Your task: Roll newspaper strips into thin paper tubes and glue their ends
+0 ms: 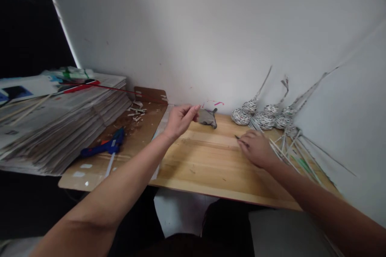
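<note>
Raised over the left part of the wooden board (199,156), my left hand (182,120) is closed in a pinch. A thin red string (120,88) stretches from the paper stack straight toward its fingers, which appear to grip it; the grip itself is too blurred to see well. My right hand (256,148) rests low over the board's right side, its fingers closed on a small dark pointed tool (237,137) whose tip pokes out to the left. Between the hands, toward the wall, lies a crumpled grey cloth-like piece (208,117).
Several woven paper gourd shapes (265,120) stand along the wall, with loose paper sticks (304,160) beside my right forearm. At left are a tall newspaper stack (99,116), a blue glue gun (105,146) and paper scraps (137,112) on brown cardboard (126,122).
</note>
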### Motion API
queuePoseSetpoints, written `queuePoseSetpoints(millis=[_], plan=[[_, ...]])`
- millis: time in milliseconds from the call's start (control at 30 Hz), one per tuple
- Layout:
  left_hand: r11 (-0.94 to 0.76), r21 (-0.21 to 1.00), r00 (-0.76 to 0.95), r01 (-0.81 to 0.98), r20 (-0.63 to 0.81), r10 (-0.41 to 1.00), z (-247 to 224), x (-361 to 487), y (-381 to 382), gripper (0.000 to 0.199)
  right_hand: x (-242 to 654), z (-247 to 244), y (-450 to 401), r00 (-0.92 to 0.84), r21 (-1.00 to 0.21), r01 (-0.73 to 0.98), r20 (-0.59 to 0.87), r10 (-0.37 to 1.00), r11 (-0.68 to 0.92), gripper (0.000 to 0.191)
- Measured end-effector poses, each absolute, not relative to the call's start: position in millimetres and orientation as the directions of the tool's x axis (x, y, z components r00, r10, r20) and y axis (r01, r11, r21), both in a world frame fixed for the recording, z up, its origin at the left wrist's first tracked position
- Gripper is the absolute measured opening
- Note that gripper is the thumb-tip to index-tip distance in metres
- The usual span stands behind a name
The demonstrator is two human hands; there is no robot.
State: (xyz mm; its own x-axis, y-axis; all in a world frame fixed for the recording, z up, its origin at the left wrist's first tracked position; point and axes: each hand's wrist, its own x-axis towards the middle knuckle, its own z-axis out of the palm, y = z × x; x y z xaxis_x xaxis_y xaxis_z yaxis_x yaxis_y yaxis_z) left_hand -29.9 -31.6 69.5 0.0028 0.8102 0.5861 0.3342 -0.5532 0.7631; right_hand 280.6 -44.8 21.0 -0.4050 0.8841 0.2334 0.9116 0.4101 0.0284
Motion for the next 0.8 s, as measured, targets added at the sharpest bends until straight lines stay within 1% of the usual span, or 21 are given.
queuePoseSetpoints(millis=[67,133,200,267,300,367,433,467,500,533,600,633,667,700,733,767,800], plan=[[-0.49,0.723,0.092,0.487,0.515,0.852,64,-33,-23,0.044,259,16,-46,-0.494,-0.025,0.857,0.241,0.835,0.514,0.027],[-0.413,0.605,0.144,0.681,0.442,0.885,58,-49,-19,0.034,239,9,-44,-0.539,-0.122,0.805,0.255,0.803,0.58,0.03],[-0.318,0.474,0.131,0.821,0.386,0.913,51,-75,-25,0.024,218,4,-38,-0.539,-0.239,0.763,0.278,0.795,0.601,0.033],[-0.229,0.384,0.104,0.894,0.319,0.942,41,-104,-43,0.022,196,0,-28,-0.498,-0.374,0.733,0.276,0.822,0.569,0.035],[-0.186,0.36,0.087,0.914,0.272,0.958,35,-117,-55,0.023,184,-2,-22,-0.465,-0.449,0.713,0.27,0.843,0.538,0.035],[-0.114,0.362,0.051,0.925,0.181,0.982,24,-140,-83,0.028,161,-7,-10,-0.425,-0.602,0.636,0.249,0.87,0.483,0.032],[-0.091,0.385,0.057,0.918,0.098,0.994,14,-155,-112,0.035,141,-13,-1,-0.419,-0.731,0.527,0.221,0.881,0.434,0.031],[-0.098,0.397,0.065,0.913,0.096,0.993,11,-159,-125,0.04,133,-17,2,-0.415,-0.767,0.486,0.219,0.883,0.419,0.03],[-0.129,0.404,0.094,0.906,0.106,0.99,8,-163,-136,0.044,128,-21,4,-0.412,-0.774,0.467,0.238,0.88,0.428,0.028],[-0.149,0.406,0.109,0.902,0.12,0.987,5,-165,-146,0.047,126,-23,6,-0.412,-0.749,0.472,0.28,0.867,0.466,0.025],[-0.177,0.405,0.13,0.897,0.142,0.981,1,-168,-160,0.048,129,-26,8,-0.42,-0.622,0.531,0.396,0.817,0.575,0.025],[-0.183,0.402,0.131,0.897,0.153,0.98,-1,-168,-164,0.047,133,-26,10,-0.425,-0.536,0.577,0.448,0.787,0.617,0.031],[-0.188,0.397,0.133,0.898,0.164,0.978,-3,-168,-168,0.046,140,-25,13,-0.403,-0.458,0.633,0.494,0.77,0.624,0.037],[-0.196,0.391,0.137,0.899,0.175,0.975,-5,-168,-170,0.043,147,-24,17,-0.373,-0.392,0.696,0.518,0.769,0.602,0.043],[-0.205,0.385,0.141,0.9,0.188,0.972,-7,-167,-171,0.04,153,-23,22,-0.324,-0.343,0.764,0.53,0.784,0.547,0.051],[-0.213,0.379,0.143,0.9,0.203,0.969,-9,-167,-171,0.036,160,-22,27,-0.269,-0.314,0.825,0.514,0.814,0.471,0.057],[-0.218,0.377,0.143,0.9,0.218,0.965,-11,-166,-171,0.032,165,-22,33,-0.251,-0.281,0.869,0.46,0.852,0.408,0.057]])
